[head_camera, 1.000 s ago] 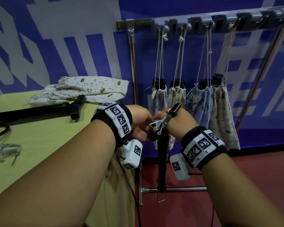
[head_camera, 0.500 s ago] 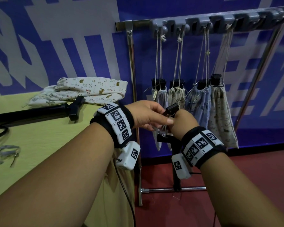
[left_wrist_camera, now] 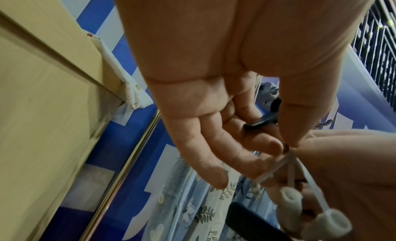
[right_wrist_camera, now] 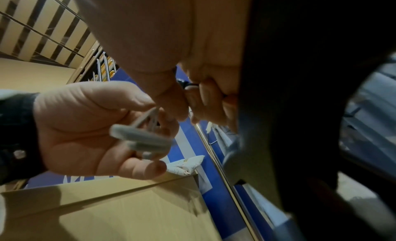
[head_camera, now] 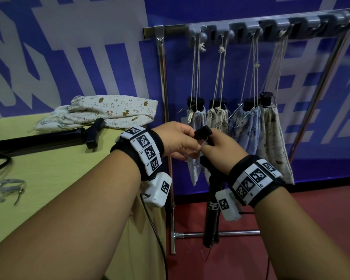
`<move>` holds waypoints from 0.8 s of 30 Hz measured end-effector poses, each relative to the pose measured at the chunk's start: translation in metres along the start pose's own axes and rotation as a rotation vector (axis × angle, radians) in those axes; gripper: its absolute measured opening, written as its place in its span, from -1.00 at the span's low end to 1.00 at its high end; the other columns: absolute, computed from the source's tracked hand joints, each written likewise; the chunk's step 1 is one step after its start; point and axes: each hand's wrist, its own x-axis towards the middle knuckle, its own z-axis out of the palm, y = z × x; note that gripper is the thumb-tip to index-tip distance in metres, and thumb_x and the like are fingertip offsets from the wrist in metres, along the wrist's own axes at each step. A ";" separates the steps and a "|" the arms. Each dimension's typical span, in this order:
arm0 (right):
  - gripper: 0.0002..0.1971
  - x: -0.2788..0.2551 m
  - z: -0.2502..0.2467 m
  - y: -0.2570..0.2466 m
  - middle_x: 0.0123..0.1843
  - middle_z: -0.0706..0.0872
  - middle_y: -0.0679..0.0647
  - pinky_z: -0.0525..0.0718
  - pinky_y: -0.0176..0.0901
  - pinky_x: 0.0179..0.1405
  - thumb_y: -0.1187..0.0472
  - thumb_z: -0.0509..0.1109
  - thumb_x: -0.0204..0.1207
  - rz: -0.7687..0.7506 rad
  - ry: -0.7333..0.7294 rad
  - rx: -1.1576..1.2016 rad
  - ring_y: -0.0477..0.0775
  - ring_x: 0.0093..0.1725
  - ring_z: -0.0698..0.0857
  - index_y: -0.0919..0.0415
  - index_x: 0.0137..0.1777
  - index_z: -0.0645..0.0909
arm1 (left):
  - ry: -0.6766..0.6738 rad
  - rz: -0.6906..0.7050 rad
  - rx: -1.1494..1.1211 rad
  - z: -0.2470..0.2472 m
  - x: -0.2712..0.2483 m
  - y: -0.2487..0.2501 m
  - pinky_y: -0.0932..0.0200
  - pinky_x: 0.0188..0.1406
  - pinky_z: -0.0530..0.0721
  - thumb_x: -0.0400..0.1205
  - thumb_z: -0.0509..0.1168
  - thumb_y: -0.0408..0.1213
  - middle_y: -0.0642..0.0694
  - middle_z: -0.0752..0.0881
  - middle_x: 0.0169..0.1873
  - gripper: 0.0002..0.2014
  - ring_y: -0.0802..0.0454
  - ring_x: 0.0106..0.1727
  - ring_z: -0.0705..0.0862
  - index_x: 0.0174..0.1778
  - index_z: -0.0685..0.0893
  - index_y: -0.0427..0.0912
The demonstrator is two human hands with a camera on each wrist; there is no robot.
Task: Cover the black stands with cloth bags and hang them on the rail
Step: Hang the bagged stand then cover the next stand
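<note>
1. Between the yellow table (head_camera: 49, 178) and the rack, near the hanging bags, a black stand (head_camera: 211, 211) is being held upright by the right hand (head_camera: 220, 150), whose fingers are curled round its upper part below the black knob (head_camera: 202, 132).
2. Thin whitish legs (left_wrist_camera: 289, 163) ending in rubbery tips (left_wrist_camera: 334, 222) are being pinched together at their joint by the thumb and forefinger of the left hand (head_camera: 178, 142); the other fingers are being kept loosely apart.
3. Four bagged stands (head_camera: 196, 118) are being carried on cords from the grey rail (head_camera: 271, 29) at the far right.
4. A printed cloth bag (head_camera: 113, 110) and another black stand (head_camera: 40, 139) are lying on the table at the left.
5. The stand is being judged stiff, fairly light and smooth, best taken by the shaft; the legs look thin and springy, so they are best gathered at the joint. The bag is being judged soft and limp, best taken at its mouth.
</note>
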 end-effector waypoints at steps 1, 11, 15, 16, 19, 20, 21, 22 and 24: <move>-0.85 0.000 0.000 0.000 0.02 0.74 0.01 0.64 -0.09 -0.17 0.21 0.39 0.70 -0.009 0.003 0.028 0.05 0.00 0.74 0.03 0.22 0.61 | 0.006 0.000 -0.008 -0.001 0.001 -0.001 -0.19 0.31 0.76 0.60 0.46 -0.51 -0.15 0.84 -0.26 -0.82 0.01 -0.19 0.84 0.04 0.72 -0.18; -0.84 0.001 0.004 0.006 -0.13 0.72 0.00 0.74 0.20 0.02 0.05 0.44 0.73 -0.088 -0.001 0.189 0.05 -0.16 0.71 0.00 0.19 0.53 | 0.053 -0.010 -0.057 -0.005 0.004 -0.001 -0.19 0.21 0.81 0.50 0.32 -0.70 -0.38 0.78 -0.07 -0.69 -0.28 0.10 0.84 0.08 0.74 -0.32; -0.84 0.001 0.001 0.006 -0.11 0.73 -0.03 0.70 0.07 -0.03 0.03 0.39 0.78 -0.154 0.042 0.142 0.02 -0.15 0.71 0.04 0.23 0.53 | 0.019 0.006 -0.051 -0.003 0.002 0.001 -0.09 0.14 0.77 0.49 0.27 -0.72 -0.40 0.74 -0.05 -0.70 -0.32 0.13 0.79 0.01 0.71 -0.32; -0.84 0.001 0.000 0.005 -0.11 0.73 -0.04 0.69 0.05 -0.04 0.03 0.39 0.79 -0.169 0.056 0.139 0.02 -0.14 0.72 0.05 0.24 0.54 | 0.023 0.010 -0.041 -0.004 0.001 0.001 -0.08 0.18 0.75 0.53 0.31 -0.71 -0.36 0.74 -0.06 -0.73 -0.27 0.10 0.76 -0.03 0.71 -0.28; -0.89 0.001 0.000 0.002 -0.11 0.76 -0.09 0.69 -0.01 -0.02 0.05 0.41 0.78 -0.207 0.105 0.187 -0.05 -0.08 0.75 0.00 0.21 0.60 | 0.058 0.023 -0.040 -0.004 -0.002 0.001 -0.28 0.44 0.68 0.55 0.40 -0.64 -0.33 0.78 -0.04 -0.77 -0.31 0.17 0.80 -0.03 0.73 -0.23; -0.93 0.001 0.000 0.001 -0.11 0.77 -0.12 0.69 -0.07 -0.02 0.06 0.42 0.77 -0.213 0.113 0.225 -0.10 -0.08 0.75 -0.04 0.18 0.63 | 0.070 0.025 -0.045 -0.004 -0.003 0.001 -0.34 0.45 0.66 0.56 0.41 -0.61 -0.32 0.79 -0.05 -0.78 -0.34 0.21 0.81 -0.02 0.74 -0.22; -0.95 0.001 0.000 -0.003 -0.12 0.79 -0.15 0.67 -0.12 -0.02 0.08 0.43 0.77 -0.221 0.114 0.269 -0.15 -0.08 0.75 -0.08 0.16 0.65 | 0.085 0.031 -0.047 -0.004 -0.006 0.003 -0.35 0.44 0.67 0.56 0.42 -0.59 -0.30 0.81 -0.07 -0.79 -0.32 0.19 0.82 -0.03 0.76 -0.19; -0.93 0.000 0.000 -0.006 -0.13 0.80 -0.19 0.65 -0.15 -0.02 0.10 0.44 0.76 -0.227 0.109 0.312 -0.18 -0.10 0.75 -0.12 0.14 0.68 | 0.095 0.037 -0.055 -0.004 -0.008 0.004 -0.32 0.42 0.69 0.57 0.42 -0.57 -0.26 0.82 -0.11 -0.80 -0.27 0.14 0.83 -0.05 0.78 -0.17; -0.90 -0.001 0.000 -0.015 -0.18 0.78 -0.22 0.62 -0.19 -0.10 0.13 0.46 0.75 -0.244 0.088 0.366 -0.24 -0.21 0.72 -0.14 0.11 0.71 | 0.117 0.050 -0.074 -0.007 -0.014 0.009 -0.20 0.29 0.78 0.58 0.38 -0.56 -0.21 0.84 -0.15 -0.80 -0.16 0.06 0.84 -0.02 0.79 -0.18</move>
